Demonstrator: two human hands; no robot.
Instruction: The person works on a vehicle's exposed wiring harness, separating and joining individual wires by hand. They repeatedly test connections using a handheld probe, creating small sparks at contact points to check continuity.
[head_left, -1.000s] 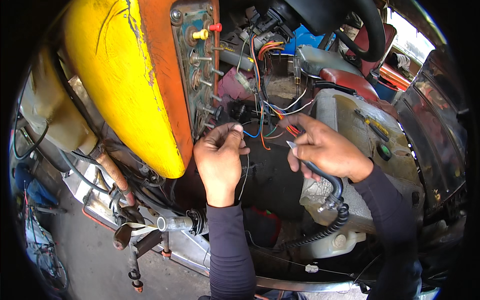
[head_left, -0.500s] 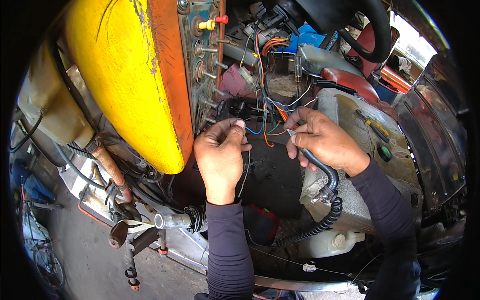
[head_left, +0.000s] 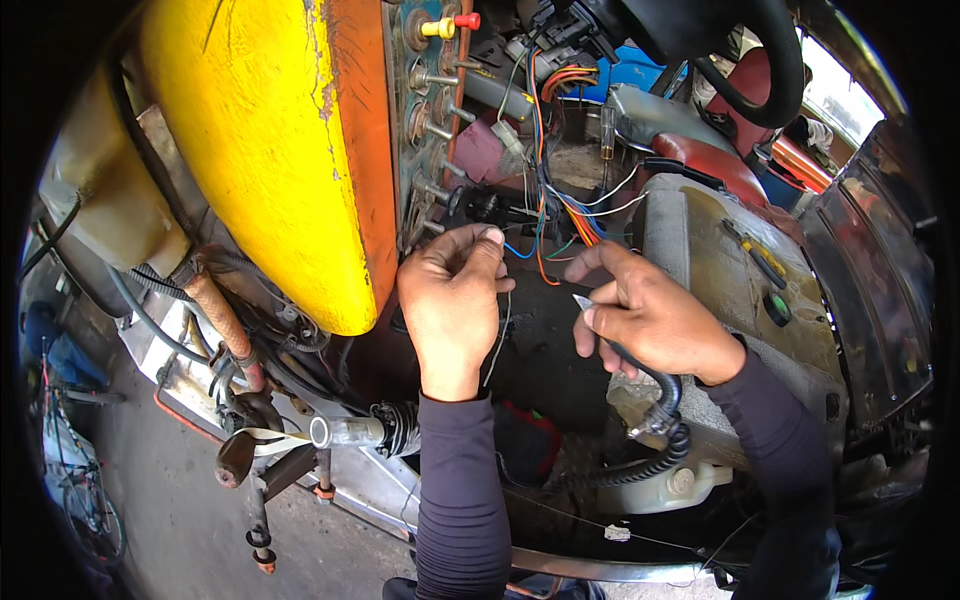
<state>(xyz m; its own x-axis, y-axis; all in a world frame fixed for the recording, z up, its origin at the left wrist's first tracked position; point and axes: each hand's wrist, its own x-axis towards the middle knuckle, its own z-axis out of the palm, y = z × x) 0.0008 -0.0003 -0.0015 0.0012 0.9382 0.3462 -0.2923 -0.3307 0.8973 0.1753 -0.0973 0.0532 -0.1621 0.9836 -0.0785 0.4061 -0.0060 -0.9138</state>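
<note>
My left hand [head_left: 450, 295] is pinched beside the switch panel [head_left: 420, 130], at the top of a thin pale wire [head_left: 500, 340] that dangles below it. My right hand [head_left: 660, 320] grips a small pointed metal blade [head_left: 585, 302], its index finger raised near a bundle of coloured wires [head_left: 580, 220]. A black hose [head_left: 662, 385] runs behind the right hand to a clamp and a corrugated section. The panel's metal studs and red and yellow knobs stand along the edge of a yellow and orange painted body panel [head_left: 250, 150].
A black steering wheel [head_left: 780, 85] is at the top right, above red seat padding [head_left: 700, 160]. Yellow-handled pliers [head_left: 755, 250] and a roll of tape [head_left: 775, 305] lie on a worn grey cover. A translucent jug [head_left: 655, 490] sits low; a bicycle [head_left: 85, 480] stands at the far left.
My left hand has moved slightly up and right, still pinched. My right hand has dropped a little since half a second ago, still holding the blade.
</note>
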